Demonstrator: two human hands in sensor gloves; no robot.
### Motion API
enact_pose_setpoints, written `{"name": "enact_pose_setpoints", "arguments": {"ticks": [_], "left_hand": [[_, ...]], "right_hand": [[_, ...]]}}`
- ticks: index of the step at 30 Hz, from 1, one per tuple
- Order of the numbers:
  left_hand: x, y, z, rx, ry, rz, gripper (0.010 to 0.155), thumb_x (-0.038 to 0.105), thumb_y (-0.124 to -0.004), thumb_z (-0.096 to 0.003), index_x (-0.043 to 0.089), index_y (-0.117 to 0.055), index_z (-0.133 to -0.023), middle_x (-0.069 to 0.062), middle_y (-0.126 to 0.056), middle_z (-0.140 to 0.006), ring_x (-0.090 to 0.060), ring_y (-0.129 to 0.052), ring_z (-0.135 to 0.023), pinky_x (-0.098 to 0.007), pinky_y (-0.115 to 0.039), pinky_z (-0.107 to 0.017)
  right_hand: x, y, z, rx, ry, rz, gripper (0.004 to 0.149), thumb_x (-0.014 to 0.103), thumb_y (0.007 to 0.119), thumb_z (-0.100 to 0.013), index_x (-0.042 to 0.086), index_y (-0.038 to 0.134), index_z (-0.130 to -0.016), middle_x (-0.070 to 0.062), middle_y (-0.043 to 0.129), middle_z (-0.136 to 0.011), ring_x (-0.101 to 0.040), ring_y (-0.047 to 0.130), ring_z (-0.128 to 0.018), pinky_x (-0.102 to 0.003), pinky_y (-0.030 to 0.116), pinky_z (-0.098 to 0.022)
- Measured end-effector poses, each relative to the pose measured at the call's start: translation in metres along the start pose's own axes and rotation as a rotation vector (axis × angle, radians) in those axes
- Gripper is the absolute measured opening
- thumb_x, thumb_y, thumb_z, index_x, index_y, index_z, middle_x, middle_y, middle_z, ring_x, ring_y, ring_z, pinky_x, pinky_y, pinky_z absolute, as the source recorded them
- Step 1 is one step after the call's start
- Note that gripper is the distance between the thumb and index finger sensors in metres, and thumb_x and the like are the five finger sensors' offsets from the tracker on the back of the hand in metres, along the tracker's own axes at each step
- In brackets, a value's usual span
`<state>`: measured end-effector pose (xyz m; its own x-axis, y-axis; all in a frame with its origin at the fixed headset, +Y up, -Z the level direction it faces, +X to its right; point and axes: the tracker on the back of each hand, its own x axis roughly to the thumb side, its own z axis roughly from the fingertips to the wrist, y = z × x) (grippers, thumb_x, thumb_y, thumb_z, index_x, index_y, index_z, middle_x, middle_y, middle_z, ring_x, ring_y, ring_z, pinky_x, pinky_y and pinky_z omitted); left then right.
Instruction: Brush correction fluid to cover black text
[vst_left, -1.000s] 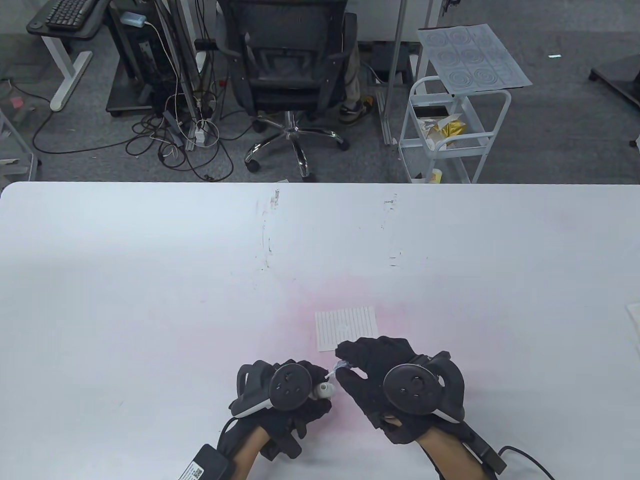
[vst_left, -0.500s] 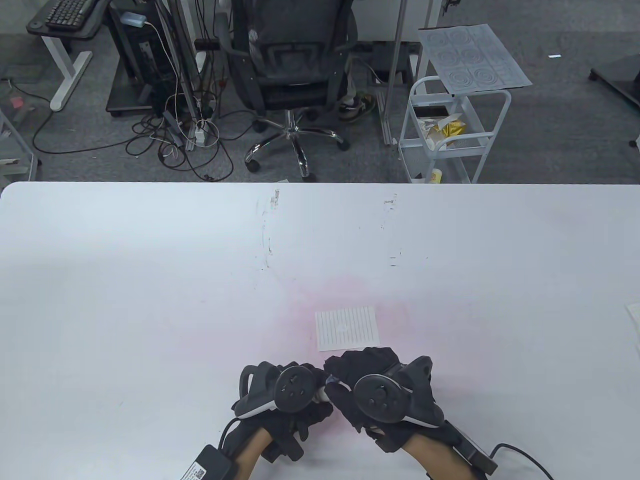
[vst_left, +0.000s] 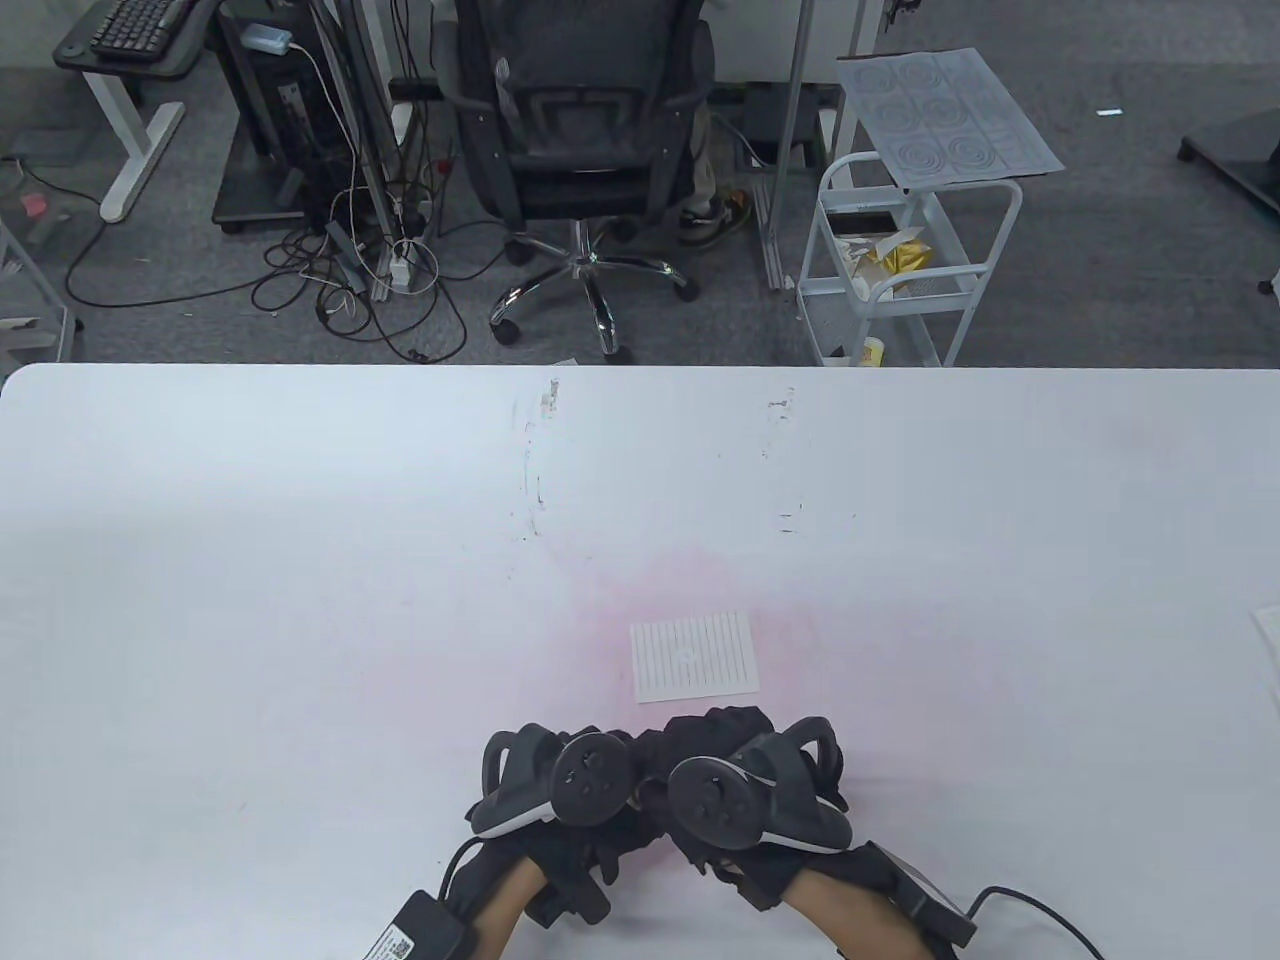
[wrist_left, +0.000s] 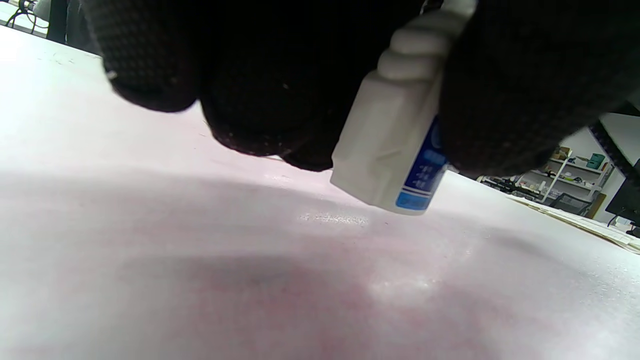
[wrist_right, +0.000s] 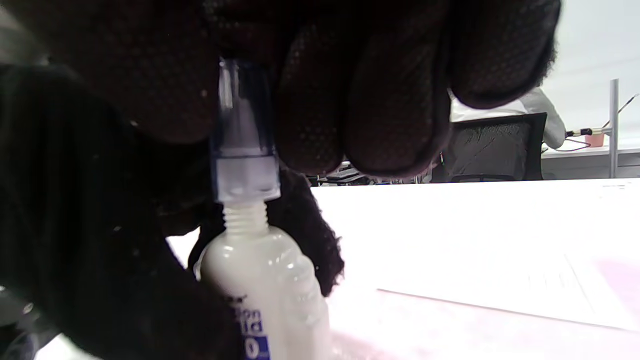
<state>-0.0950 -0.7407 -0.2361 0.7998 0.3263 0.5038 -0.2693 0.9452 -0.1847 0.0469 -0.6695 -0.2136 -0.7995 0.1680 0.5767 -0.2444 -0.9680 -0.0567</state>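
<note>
Bottle (wrist_left: 395, 145) mostly hidden by gloves, left hand (vst_left: 570, 790) gripping it, right hand (vst_left: 730, 790) pinching cap (wrist_right: 244, 145) at its neck, paper (vst_left: 694, 657) at 12 o'clock on bench (vst_left: 300, 560).

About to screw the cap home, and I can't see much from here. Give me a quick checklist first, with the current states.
1. Left hand grips bottle: ok.
2. Right hand pinches cap: ok.
3. Cap sits on bottle neck: ok, thread showing below it, so not fully down.
4. Bottle base off the table: ok, tilted.
5. Paper apart from both hands: ok.
6. Black text covered: cannot tell.
</note>
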Motion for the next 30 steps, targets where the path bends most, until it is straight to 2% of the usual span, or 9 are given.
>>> {"name": "enact_pose_setpoints", "arguments": {"ticks": [7,14,19,22,24,25,27,30], "left_hand": [[0.001,0.001,0.0,0.016,0.002,-0.006,0.06,0.052,-0.1,-0.0264,0.021,-0.09,-0.077,-0.007,-0.102,-0.067,-0.022,-0.102,-0.044,-0.04,-0.087,-0.042],[0.0,0.001,0.001,0.035,0.011,-0.015,0.06,0.052,-0.1,-0.0263,0.02,-0.09,-0.076,-0.007,-0.103,-0.066,-0.022,-0.103,-0.043,-0.039,-0.087,-0.041],[0.001,0.001,0.001,0.04,0.006,-0.007,0.06,0.052,-0.1,-0.0264,0.02,-0.091,-0.076,-0.008,-0.103,-0.065,-0.022,-0.103,-0.043,-0.039,-0.087,-0.041],[0.001,0.0,0.001,0.026,0.005,-0.011,0.06,0.052,-0.1,-0.0262,0.02,-0.091,-0.076,-0.007,-0.103,-0.065,-0.022,-0.103,-0.043,-0.039,-0.087,-0.041],[0.001,0.0,0.001,0.025,0.006,-0.005,0.06,0.052,-0.1,-0.0263,0.02,-0.091,-0.076,-0.007,-0.103,-0.065,-0.021,-0.103,-0.043,-0.039,-0.087,-0.041],[0.001,0.001,0.001,0.027,0.006,-0.002,0.06,0.052,-0.1,-0.0262,0.02,-0.091,-0.076,-0.007,-0.103,-0.065,-0.022,-0.103,-0.043,-0.039,-0.087,-0.041],[0.0,0.001,0.001,0.029,0.006,-0.003,0.06,0.052,-0.1,-0.0263,0.02,-0.091,-0.076,-0.007,-0.103,-0.065,-0.022,-0.103,-0.043,-0.04,-0.087,-0.041],[-0.001,0.002,0.001,0.031,0.006,0.004,0.06,0.052,-0.1,-0.0261,0.02,-0.091,-0.076,-0.007,-0.103,-0.065,-0.021,-0.103,-0.043,-0.039,-0.087,-0.041]], "right_hand": [[-0.002,0.0,0.0,0.062,-0.008,-0.035,0.048,0.041,0.088,-0.036,0.02,0.087,-0.078,-0.007,0.092,-0.07,-0.033,0.101,-0.053,-0.056,0.075,-0.052],[0.001,0.004,0.0,0.028,0.0,0.007,0.048,0.042,0.088,-0.036,0.02,0.087,-0.078,-0.007,0.092,-0.07,-0.032,0.101,-0.053,-0.056,0.075,-0.052],[0.005,0.003,0.001,-0.037,0.035,0.107,0.049,0.052,0.088,-0.034,0.019,0.09,-0.071,-0.005,0.095,-0.062,-0.029,0.103,-0.046,-0.054,0.078,-0.049],[0.0,0.005,0.0,-0.047,0.052,0.149,0.053,0.061,0.084,-0.033,0.021,0.092,-0.066,-0.002,0.096,-0.058,-0.028,0.103,-0.043,-0.053,0.079,-0.048],[-0.003,0.004,0.0,-0.044,0.054,0.131,0.055,0.064,0.082,-0.033,0.022,0.091,-0.068,-0.001,0.095,-0.06,-0.028,0.103,-0.046,-0.053,0.078,-0.049],[-0.005,0.002,0.0,-0.038,0.047,0.089,0.059,0.065,0.081,-0.033,0.021,0.089,-0.072,-0.002,0.094,-0.065,-0.03,0.102,-0.05,-0.054,0.077,-0.051],[-0.007,-0.001,-0.001,0.007,0.002,-0.016,0.06,0.059,0.083,-0.034,0.02,0.083,-0.081,-0.005,0.088,-0.075,-0.033,0.098,-0.059,-0.056,0.073,-0.055],[-0.006,-0.002,-0.001,0.086,-0.008,-0.101,0.054,0.045,0.089,-0.036,0.02,0.081,-0.083,-0.005,0.086,-0.077,-0.034,0.097,-0.062,-0.057,0.071,-0.056]]}}
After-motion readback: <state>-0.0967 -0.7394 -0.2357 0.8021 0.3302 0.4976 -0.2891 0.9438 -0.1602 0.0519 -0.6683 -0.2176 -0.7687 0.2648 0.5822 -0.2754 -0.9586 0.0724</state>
